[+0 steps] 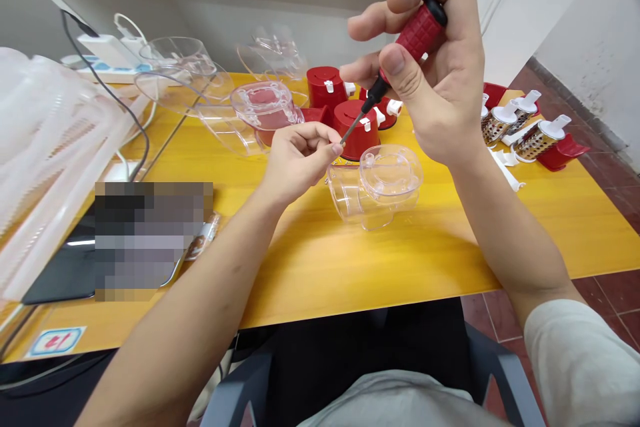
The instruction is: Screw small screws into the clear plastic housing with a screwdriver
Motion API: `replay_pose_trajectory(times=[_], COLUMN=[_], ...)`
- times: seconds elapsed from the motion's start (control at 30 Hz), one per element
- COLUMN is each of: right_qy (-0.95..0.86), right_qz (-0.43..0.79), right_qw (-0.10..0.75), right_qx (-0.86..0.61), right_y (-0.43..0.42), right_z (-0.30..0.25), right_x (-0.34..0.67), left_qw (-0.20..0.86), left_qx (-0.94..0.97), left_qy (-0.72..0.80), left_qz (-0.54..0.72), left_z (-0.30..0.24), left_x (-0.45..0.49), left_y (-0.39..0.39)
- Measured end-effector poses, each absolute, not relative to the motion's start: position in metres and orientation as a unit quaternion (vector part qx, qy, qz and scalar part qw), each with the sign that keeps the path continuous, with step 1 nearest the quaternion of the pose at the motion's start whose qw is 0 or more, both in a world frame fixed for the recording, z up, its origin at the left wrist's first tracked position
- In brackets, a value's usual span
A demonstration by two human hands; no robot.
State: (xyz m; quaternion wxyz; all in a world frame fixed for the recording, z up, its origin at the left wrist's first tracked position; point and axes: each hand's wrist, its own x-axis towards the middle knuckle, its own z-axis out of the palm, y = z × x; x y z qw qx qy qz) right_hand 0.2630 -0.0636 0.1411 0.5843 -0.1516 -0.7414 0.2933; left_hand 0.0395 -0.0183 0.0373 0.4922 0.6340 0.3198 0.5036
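My right hand (440,73) is raised over the yellow table (350,260) and wraps a red-handled screwdriver (417,37), its thin shaft slanting down to the left. My left hand (300,157) pinches its fingertips together right at the screwdriver's tip; whatever it pinches is too small to name. Just below and right of the left hand lies a clear plastic housing (380,187) on the table. Red plastic bases (357,127) stand behind the hands.
More clear plastic housings (265,107) and bowls (180,73) sit at the back left. Metal grater drums (537,137) with white caps lie at the right. A white basket (45,147), power strip (107,53) and cables are on the left.
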Motion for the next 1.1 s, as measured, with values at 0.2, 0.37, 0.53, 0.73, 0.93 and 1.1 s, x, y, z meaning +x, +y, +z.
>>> replay_pose_trajectory(times=[0.2,0.37,0.53,0.73,0.93,1.1], right_qy=[-0.742,-0.752,-0.767,-0.783,-0.748,-0.729], right_qz=[0.294,0.311,0.267,0.240,0.212,0.266], right_qw=[0.583,0.562,0.572,0.516,0.604,0.581], right_qx=[-0.149,-0.150,-0.118,-0.252,-0.172,-0.247], right_y=[-0.071,-0.065,-0.046,-0.063,-0.012,-0.048], right_z=[0.146,0.141,0.129,0.144,0.129,0.144], right_x=[0.264,0.263,0.265,0.272,0.268,0.269], left_qw=[0.484,0.488,0.494,0.496,0.509,0.515], left_qx=[0.640,0.636,0.636,0.633,0.621,0.625], left_qy=[0.316,0.322,0.324,0.324,0.298,0.278], left_qz=[0.506,0.503,0.497,0.498,0.516,0.517], left_z=[0.037,0.037,0.034,0.029,0.027,0.028], left_x=[0.040,0.040,0.039,0.038,0.038,0.039], left_y=[-0.018,-0.018,-0.016,-0.012,-0.011,-0.010])
